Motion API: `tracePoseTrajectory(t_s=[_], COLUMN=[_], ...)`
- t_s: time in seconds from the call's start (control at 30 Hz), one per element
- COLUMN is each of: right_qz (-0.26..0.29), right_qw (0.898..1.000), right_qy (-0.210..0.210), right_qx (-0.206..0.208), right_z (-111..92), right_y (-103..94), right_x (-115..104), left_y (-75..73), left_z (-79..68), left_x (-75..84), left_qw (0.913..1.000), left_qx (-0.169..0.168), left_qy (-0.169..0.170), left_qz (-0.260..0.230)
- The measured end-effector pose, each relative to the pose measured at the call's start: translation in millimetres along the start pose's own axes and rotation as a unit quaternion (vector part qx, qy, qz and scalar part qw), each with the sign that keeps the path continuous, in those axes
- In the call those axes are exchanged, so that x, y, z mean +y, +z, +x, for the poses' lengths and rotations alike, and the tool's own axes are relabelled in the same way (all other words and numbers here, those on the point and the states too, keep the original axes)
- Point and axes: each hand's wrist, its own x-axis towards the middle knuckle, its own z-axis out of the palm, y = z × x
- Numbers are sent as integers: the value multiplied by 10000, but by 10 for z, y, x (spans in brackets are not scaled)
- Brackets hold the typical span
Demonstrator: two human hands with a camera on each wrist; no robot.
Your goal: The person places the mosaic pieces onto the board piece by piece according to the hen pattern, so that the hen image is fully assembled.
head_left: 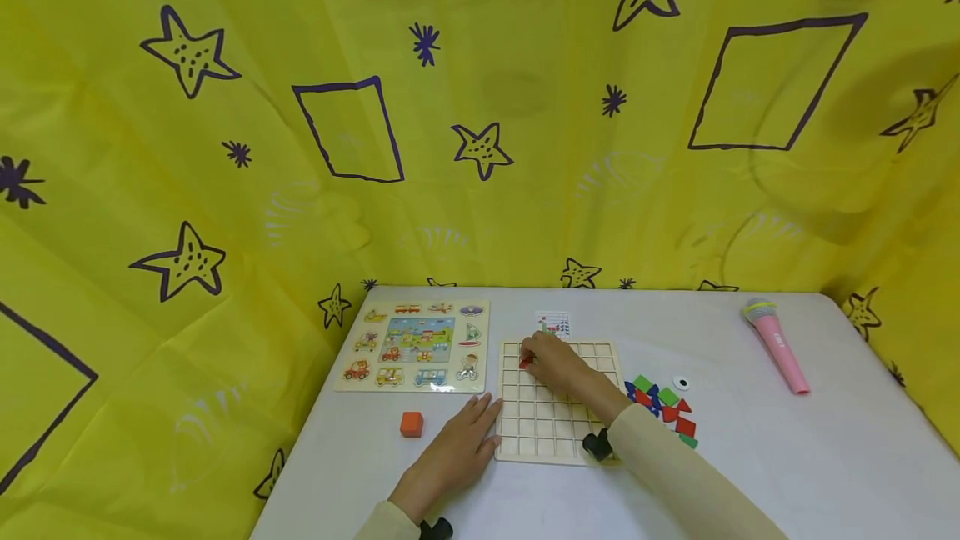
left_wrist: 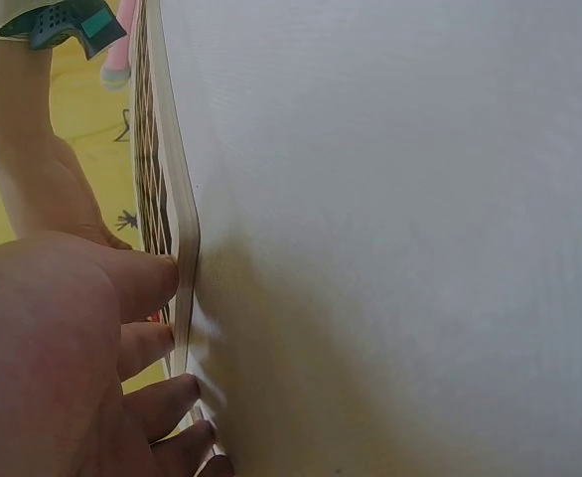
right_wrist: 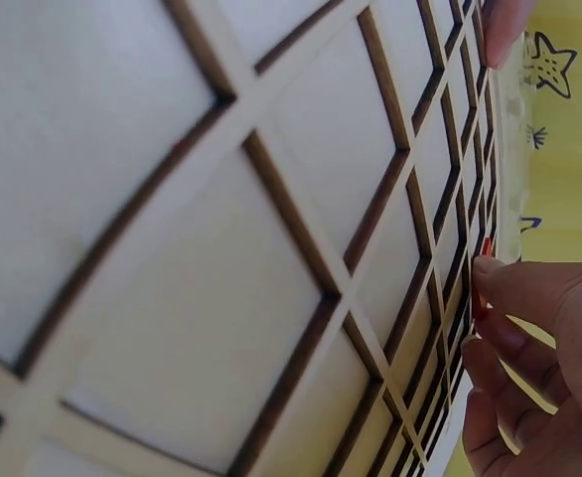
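A square wooden grid board (head_left: 536, 429) lies on the table. Over its upper left cells, my right hand (head_left: 558, 363) pinches a small red tile (head_left: 525, 363) between thumb and fingertips. In the right wrist view the red tile (right_wrist: 485, 248) stands on edge at the grid, mostly covered by the fingers; its exact shape cannot be made out. My left hand (head_left: 463, 438) rests at the board's left edge with fairly straight fingers. The left wrist view has the thumb and fingers (left_wrist: 152, 283) touching the side of the board.
Red, green and blue tiles (head_left: 669, 413) lie in a pile right of the board. A patterned card (head_left: 553, 323) sits behind it. Leftward are a vehicle picture puzzle (head_left: 420, 340) and an orange cube (head_left: 411, 424). A white disc (head_left: 681, 383) and pink microphone (head_left: 780, 348) lie to the right.
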Motion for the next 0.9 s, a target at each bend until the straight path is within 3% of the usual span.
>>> tracePoseTrajectory(t_s=[0.27, 0.9], right_qz=[-352, -328], right_qw=[9992, 9991], right_qy=[-185, -251], right_qx=[36, -4], right_z=[8, -8], right_y=[-6, -26], right_x=[17, 38], left_y=[4, 4], left_z=[6, 3], left_x=[3, -6], left_qw=[10000, 10000], left_qx=[-49, -32], left_qy=[-46, -42], left_qz=[-1, 39])
